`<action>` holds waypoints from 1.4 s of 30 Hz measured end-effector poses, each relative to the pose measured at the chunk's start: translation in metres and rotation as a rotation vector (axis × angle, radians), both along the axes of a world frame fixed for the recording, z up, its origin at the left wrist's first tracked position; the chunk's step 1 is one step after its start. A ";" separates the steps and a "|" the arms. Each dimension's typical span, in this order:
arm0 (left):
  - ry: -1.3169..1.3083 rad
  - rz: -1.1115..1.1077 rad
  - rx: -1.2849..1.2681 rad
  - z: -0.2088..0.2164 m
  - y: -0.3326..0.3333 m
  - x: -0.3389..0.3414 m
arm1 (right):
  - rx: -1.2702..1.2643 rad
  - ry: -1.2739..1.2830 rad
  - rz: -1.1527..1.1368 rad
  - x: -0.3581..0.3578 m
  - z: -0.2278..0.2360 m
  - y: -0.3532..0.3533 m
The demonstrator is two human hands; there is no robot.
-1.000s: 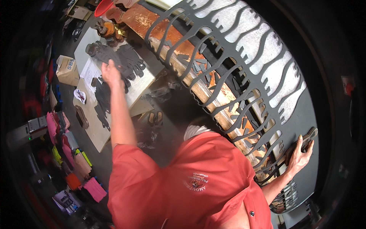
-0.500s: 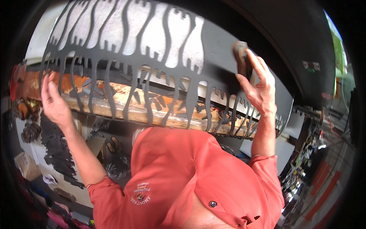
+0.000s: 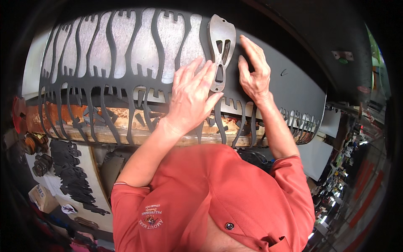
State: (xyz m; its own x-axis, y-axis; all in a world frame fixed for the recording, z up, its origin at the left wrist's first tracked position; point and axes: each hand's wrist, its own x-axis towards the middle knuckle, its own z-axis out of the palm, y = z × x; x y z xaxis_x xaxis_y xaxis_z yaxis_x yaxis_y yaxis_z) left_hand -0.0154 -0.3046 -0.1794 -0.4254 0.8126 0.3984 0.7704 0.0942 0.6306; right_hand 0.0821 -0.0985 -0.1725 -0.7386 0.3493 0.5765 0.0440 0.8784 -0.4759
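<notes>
A grey metal cutting die [image 3: 222,31], long and waisted with openings through it, lies on the dark sheet material [image 3: 279,94] beside a row of cut-out shapes. My left hand [image 3: 189,94] rests against the die's lower left side, fingers stretched out and thumb near its bottom end. Just right of the die, my right hand [image 3: 255,75] is held with its fingers extended and nothing in it; a small gap separates it from the metal. Pale board [image 3: 145,46] shows through the cut-outs. The die's lower left edge is partly hidden by my left fingers.
Thin strips of the sheet hang over a worn wooden edge [image 3: 109,132] strewn with dark scraps. A dark machine part [image 3: 327,46] stands at the upper right. To the lower left, a stack of dark cut pieces [image 3: 69,172] lies on a pale surface near a small box [image 3: 42,198].
The die, formerly raised in my right hand, now lies on the sheet, and that hand has let go. My left hand has moved right from the sheet's left end to the die.
</notes>
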 end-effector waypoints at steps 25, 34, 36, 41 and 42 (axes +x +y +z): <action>-0.038 0.020 0.137 0.005 -0.024 0.009 | 0.224 -0.314 -0.311 0.051 -0.015 0.024; -0.039 -0.013 0.122 -0.020 -0.107 0.042 | 0.084 -0.003 -0.622 0.152 -0.040 0.010; 0.110 -0.012 0.109 -0.030 -0.101 0.046 | 0.107 0.013 -0.676 0.149 -0.049 0.010; 0.242 0.057 0.043 -0.035 -0.096 0.051 | 0.079 0.047 -0.702 0.143 -0.046 0.015; 0.237 0.072 0.032 -0.035 -0.097 0.052 | 0.102 0.011 -0.698 0.145 -0.041 0.015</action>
